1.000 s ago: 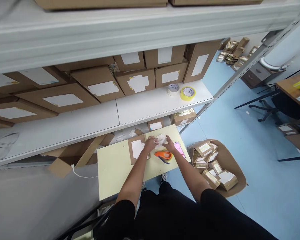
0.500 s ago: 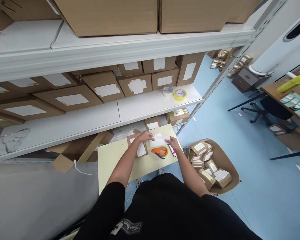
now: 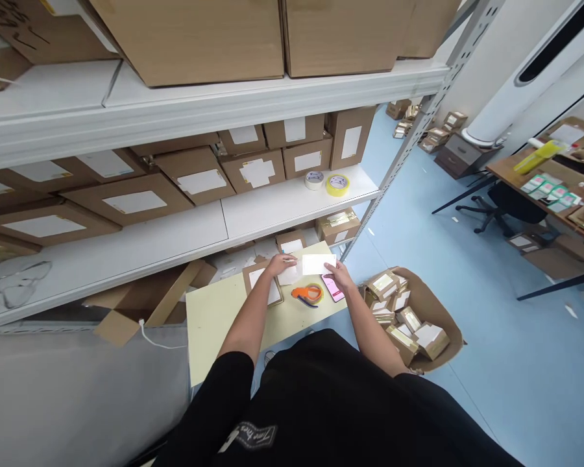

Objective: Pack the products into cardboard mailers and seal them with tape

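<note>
My right hand (image 3: 339,276) pinches the right end of a white paper label (image 3: 314,264) over the small table. My left hand (image 3: 279,263) is closed at the edge of a thin, whitish see-through sheet (image 3: 289,275), which hangs beside the label's left end. Just below the papers lies an orange tape dispenser (image 3: 305,294) with a yellowish roll. A phone with a pink and white lit screen (image 3: 334,289) rests under my right hand. Partly behind my left forearm is a cardboard box (image 3: 274,293) with a white label.
The pale yellow table (image 3: 214,314) stands against a metal shelf (image 3: 253,206) with labelled cartons and two tape rolls (image 3: 337,185). On the blue floor to the right, a large open carton (image 3: 440,298) holds several small taped boxes. An opened carton (image 3: 150,292) juts out at left.
The white label now lies flat and apart from the see-through sheet, which stays by my left hand. More of the phone shows. The camera view has turned slightly right.
</note>
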`<action>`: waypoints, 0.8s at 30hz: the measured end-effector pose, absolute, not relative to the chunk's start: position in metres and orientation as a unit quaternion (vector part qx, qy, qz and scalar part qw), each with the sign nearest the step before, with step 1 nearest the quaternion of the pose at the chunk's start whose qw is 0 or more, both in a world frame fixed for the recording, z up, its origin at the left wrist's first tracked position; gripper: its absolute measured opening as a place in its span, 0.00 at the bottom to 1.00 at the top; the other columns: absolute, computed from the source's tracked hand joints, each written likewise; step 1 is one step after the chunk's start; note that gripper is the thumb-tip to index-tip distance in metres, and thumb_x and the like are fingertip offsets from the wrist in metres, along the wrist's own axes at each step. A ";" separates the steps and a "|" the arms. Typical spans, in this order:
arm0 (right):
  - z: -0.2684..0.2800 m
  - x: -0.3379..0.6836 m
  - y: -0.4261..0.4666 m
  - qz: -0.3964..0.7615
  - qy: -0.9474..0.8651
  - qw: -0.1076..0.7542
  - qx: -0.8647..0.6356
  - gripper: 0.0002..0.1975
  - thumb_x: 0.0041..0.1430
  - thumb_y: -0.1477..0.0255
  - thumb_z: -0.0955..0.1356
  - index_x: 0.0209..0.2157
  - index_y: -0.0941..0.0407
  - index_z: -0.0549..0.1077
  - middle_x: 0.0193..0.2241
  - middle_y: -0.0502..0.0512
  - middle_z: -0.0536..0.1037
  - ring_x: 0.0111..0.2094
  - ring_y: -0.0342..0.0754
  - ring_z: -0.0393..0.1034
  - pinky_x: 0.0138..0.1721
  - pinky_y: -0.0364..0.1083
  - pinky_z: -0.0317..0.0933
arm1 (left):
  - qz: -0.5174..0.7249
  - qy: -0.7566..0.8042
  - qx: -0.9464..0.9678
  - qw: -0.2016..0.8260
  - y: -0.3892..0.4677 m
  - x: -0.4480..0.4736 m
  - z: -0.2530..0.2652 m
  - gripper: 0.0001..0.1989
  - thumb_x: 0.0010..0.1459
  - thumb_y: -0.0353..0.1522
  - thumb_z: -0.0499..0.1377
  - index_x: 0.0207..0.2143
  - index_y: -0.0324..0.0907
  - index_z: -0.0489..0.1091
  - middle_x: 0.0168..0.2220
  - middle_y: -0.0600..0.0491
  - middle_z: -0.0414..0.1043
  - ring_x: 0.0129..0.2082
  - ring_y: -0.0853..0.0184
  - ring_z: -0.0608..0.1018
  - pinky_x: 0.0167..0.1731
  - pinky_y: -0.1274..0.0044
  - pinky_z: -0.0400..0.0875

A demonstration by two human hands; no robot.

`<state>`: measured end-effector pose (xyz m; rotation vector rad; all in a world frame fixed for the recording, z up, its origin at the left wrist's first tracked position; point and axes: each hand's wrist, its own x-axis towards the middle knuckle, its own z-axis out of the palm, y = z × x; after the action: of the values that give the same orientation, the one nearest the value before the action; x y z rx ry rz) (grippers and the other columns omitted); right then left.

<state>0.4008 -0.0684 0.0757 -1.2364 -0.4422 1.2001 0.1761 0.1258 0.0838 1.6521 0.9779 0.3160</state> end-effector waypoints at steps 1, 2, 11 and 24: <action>0.078 0.393 -0.067 0.532 -0.198 0.630 -0.530 0.25 0.47 0.61 0.78 0.47 0.54 0.76 0.45 0.57 0.85 0.40 0.53 0.81 0.35 0.47 0.75 | 0.151 0.429 0.707 0.542 0.118 0.179 0.083 0.22 0.44 0.44 0.74 0.41 0.44 0.83 0.52 0.43 0.82 0.54 0.51 0.79 0.58 0.65 0.70; 0.080 0.386 -0.065 0.538 -0.202 0.630 -0.522 0.26 0.46 0.61 0.78 0.47 0.54 0.75 0.45 0.57 0.85 0.41 0.54 0.81 0.37 0.48 0.75 | 0.171 0.443 0.710 0.520 0.111 0.179 0.082 0.24 0.47 0.43 0.74 0.46 0.44 0.82 0.56 0.43 0.79 0.57 0.52 0.78 0.61 0.64 0.68; 0.089 0.333 -0.043 0.580 -0.296 0.551 -0.522 0.18 0.39 0.66 0.79 0.33 0.56 0.78 0.33 0.52 0.83 0.37 0.52 0.77 0.41 0.48 0.70 | 0.265 0.469 0.613 0.578 0.048 0.099 0.109 0.28 0.58 0.51 0.65 0.50 0.39 0.80 0.47 0.42 0.83 0.47 0.56 0.82 0.52 0.67 0.74; 0.095 0.250 -0.055 0.568 -0.360 0.496 -0.549 0.16 0.51 0.60 0.74 0.39 0.54 0.76 0.29 0.49 0.81 0.31 0.48 0.77 0.38 0.47 0.69 | 0.411 0.534 0.443 0.591 -0.023 0.047 0.111 0.36 0.45 0.54 0.73 0.46 0.35 0.80 0.45 0.41 0.84 0.46 0.53 0.83 0.50 0.63 0.78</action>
<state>0.2502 -0.0549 0.0946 -1.3305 -0.8730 1.3759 0.0473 -0.0229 0.1109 1.0318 1.2433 0.9552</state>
